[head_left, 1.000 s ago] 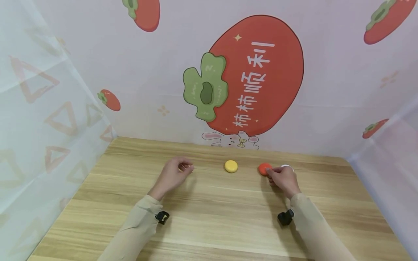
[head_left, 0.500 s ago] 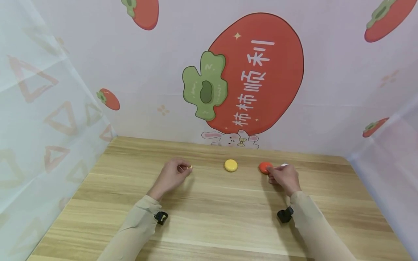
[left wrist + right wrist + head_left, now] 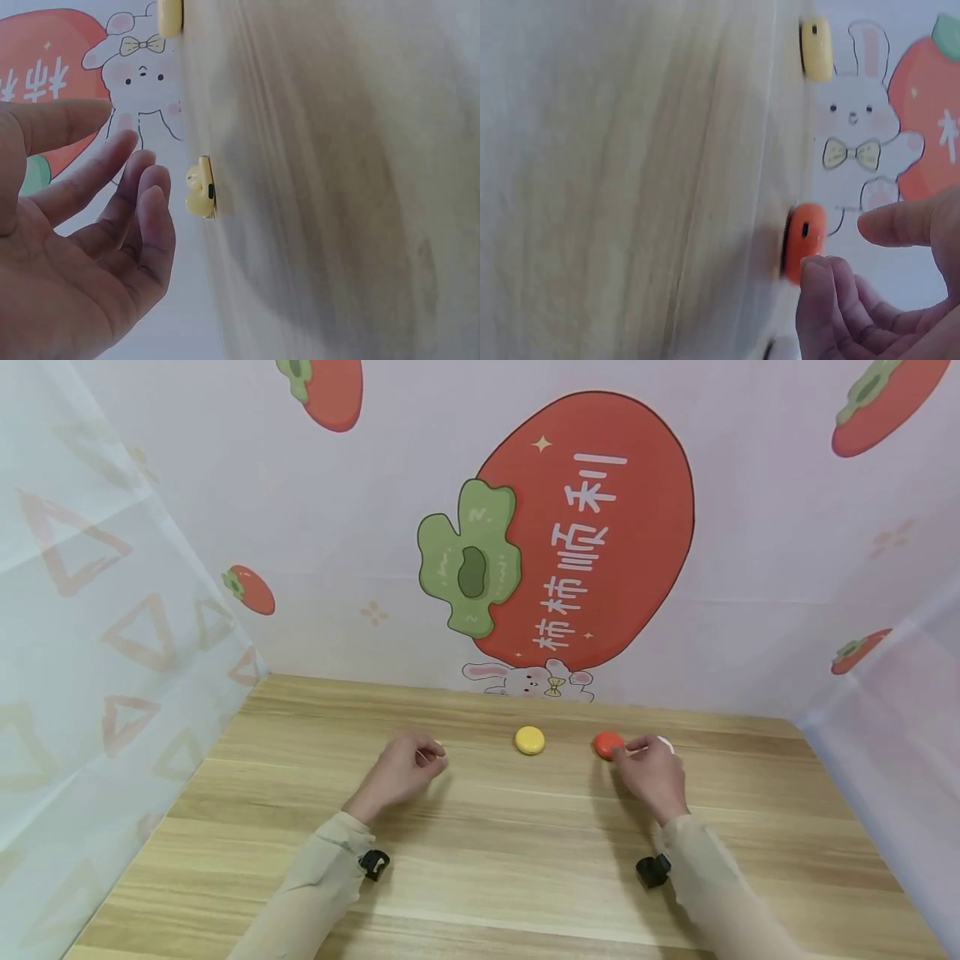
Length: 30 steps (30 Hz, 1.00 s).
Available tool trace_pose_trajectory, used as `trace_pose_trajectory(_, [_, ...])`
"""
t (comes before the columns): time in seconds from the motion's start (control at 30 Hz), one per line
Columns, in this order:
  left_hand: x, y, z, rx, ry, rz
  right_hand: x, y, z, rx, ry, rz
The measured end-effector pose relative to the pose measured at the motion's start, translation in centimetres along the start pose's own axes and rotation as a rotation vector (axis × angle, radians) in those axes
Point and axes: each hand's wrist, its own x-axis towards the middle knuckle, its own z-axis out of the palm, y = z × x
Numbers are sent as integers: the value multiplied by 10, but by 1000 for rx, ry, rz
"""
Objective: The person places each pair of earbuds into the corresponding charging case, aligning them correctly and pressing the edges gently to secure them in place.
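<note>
My left hand (image 3: 397, 774) hovers at the left with relaxed, bent fingers and nothing in its grasp. In the left wrist view, a small pale-yellow item (image 3: 199, 192) with a dark mark sits on the table just beyond the fingertips of that hand (image 3: 105, 240); my fingers mostly hide it from the head view. My right hand (image 3: 654, 779) is at the round red case (image 3: 608, 745). The right wrist view shows its fingertips (image 3: 822, 264) at the edge of the case (image 3: 805, 244), thumb held apart from it.
A round yellow case (image 3: 529, 740) stands between the hands. A white item (image 3: 666, 744) lies behind my right hand, partly hidden. The printed backdrop (image 3: 352, 643) rises at the back edge of the wooden table (image 3: 510, 877).
My left hand has shifted slightly to the right and its fingertips have come off the small yellow item. The fingers of my right hand have spread a little, showing more of the white item.
</note>
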Motion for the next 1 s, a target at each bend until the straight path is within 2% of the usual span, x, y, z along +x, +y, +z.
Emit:
trace_pose_trajectory(0.13, [-2,2,4,46,-47,-1,-4,-9,7,-17,-10,-115])
trace_pose_trajectory(0.27, [-4,7,9,106,-114,25,-7,-23,16,-17,-27,-227])
trace_pose_trajectory(0.43, [-6,12,15,191,-203,65,-9,-42,30,-6,-87,-294])
trace_pose_trajectory(0.63, [-7,16,20,221,-246,117,-6,-56,43,16,-185,-288])
trace_pose_trajectory(0.83, [-7,17,26,270,-265,167,6,-66,55,10,-223,-224])
trace_pose_trajectory(1.0, [-8,19,28,302,-276,158,16,-69,66,-31,-241,-156])
